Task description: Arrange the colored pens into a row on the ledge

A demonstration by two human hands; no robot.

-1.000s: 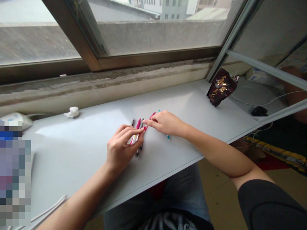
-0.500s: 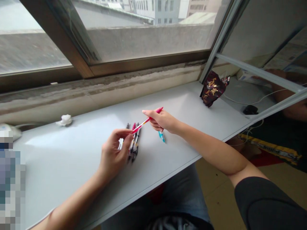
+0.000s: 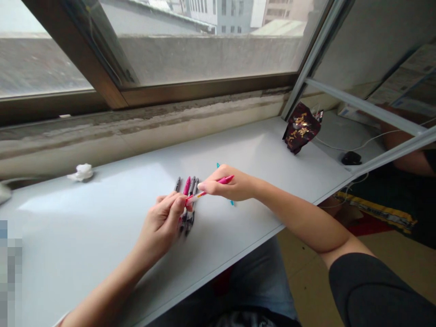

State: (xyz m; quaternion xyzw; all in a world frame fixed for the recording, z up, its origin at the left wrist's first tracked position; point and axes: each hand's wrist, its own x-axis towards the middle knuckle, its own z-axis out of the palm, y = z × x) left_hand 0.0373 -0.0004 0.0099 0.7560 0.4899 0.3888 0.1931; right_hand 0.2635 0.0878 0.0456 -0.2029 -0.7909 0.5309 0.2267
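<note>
A pink pen [image 3: 226, 179] with a clear barrel is held slanting between both hands above the desk. My left hand [image 3: 163, 218] pinches its lower left end between thumb and fingers. My right hand [image 3: 235, 182] grips it nearer the upper right end, fingers curled around the barrel. Below and beside my left hand, several pens lie side by side: a second pink pen [image 3: 187, 185] and grey-black pens [image 3: 177, 184], their lower parts partly hidden. Under my right hand lies a turquoise pen [image 3: 232, 202], its middle covered.
The light grey desk [image 3: 102, 236] runs along a window. A crumpled white tissue [image 3: 84, 172] lies at the back left. Toward the right stand a dark maroon bag [image 3: 302, 127] and a metal frame [image 3: 368, 104], with a black plug [image 3: 351, 158] and cable beyond. Another person's arm [image 3: 402, 136] shows at right.
Both hands have come slightly lower with the pink pen, and its slant is flatter. My right hand has shifted over the turquoise pen, whose far tip now shows above the hand.
</note>
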